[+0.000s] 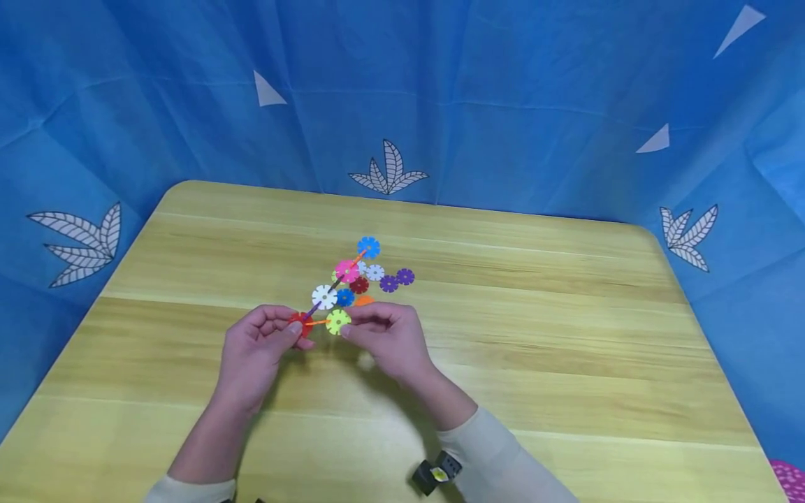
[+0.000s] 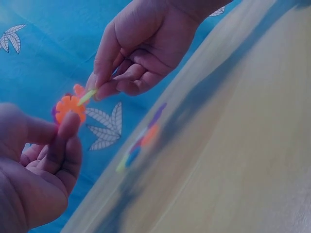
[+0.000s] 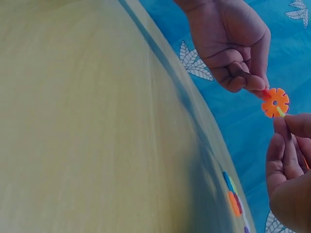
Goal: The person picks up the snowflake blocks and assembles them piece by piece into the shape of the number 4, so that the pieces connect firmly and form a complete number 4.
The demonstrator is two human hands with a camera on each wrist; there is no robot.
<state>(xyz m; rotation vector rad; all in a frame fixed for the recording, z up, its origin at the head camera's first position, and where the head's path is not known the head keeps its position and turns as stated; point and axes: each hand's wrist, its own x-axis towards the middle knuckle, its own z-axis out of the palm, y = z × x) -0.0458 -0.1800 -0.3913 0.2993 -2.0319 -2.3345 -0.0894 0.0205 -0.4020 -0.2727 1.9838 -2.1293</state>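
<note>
Both hands hold a chain of notched plastic snowflake discs over the table. My left hand (image 1: 254,349) pinches a red disc (image 1: 302,323) at the near end between thumb and fingers. Thumb and fingertips of my right hand (image 1: 393,340) grip a yellow-green disc (image 1: 338,322). Between these two an orange disc (image 3: 275,103) is slotted, nearly edge-on in the head view. From the red disc the chain runs up and right through a purple disc, a white disc (image 1: 324,297), a dark disc, a pink disc (image 1: 346,272) and another orange disc to a blue disc (image 1: 368,247).
Loose discs lie on the wooden table (image 1: 566,335) just beyond the hands, among them a dark red disc (image 1: 359,285), a purple disc (image 1: 388,283) and a white disc (image 1: 374,272). A blue curtain (image 1: 503,105) hangs behind the table's far edge.
</note>
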